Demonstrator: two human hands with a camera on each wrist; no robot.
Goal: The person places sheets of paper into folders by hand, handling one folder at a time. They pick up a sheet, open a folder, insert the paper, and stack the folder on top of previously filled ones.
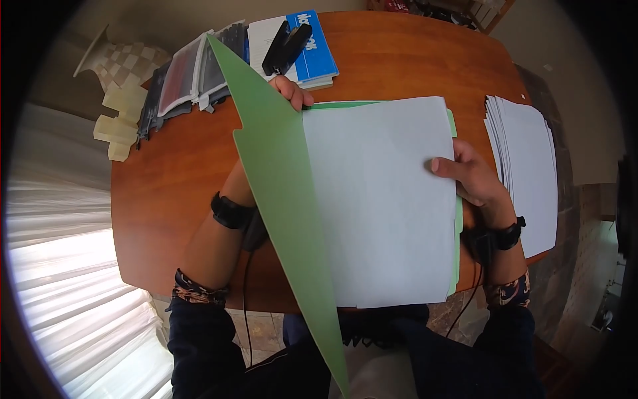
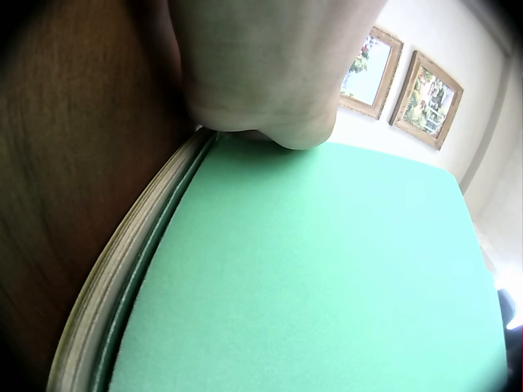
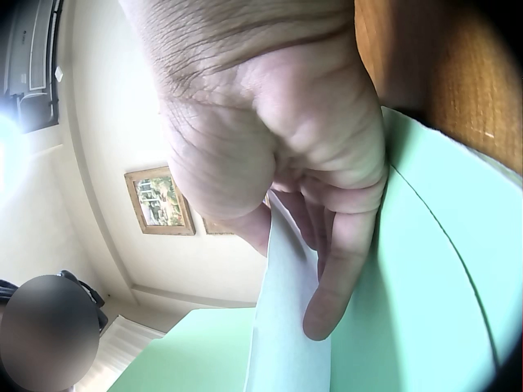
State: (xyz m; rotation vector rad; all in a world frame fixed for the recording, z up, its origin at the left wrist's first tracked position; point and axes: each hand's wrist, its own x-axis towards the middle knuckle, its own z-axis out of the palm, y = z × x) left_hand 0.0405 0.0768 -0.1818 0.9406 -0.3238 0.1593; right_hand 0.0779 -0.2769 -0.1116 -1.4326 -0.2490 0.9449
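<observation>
A green folder (image 1: 269, 153) is spread in front of me, its left cover raised at a slant. White paper (image 1: 379, 199) lies inside against its right side. My left hand (image 1: 291, 92) holds the folder at the top of its fold, fingers showing past the cover and the palm hidden behind it. In the left wrist view that hand (image 2: 261, 73) is at the spine, beside the green cover (image 2: 327, 269). My right hand (image 1: 468, 174) pinches the paper's right edge, thumb on top. The right wrist view shows its fingers (image 3: 339, 273) behind the sheet (image 3: 286, 327), against the green card.
A stack of white paper (image 1: 528, 166) lies at the table's right edge. At the back left are a black stapler (image 1: 287, 48) on a blue notebook (image 1: 318, 56), zip pouches (image 1: 183, 73), a pale cross-shaped holder (image 1: 119, 123) and a checkered vase (image 1: 126, 60). Wrist-camera cables hang below both forearms.
</observation>
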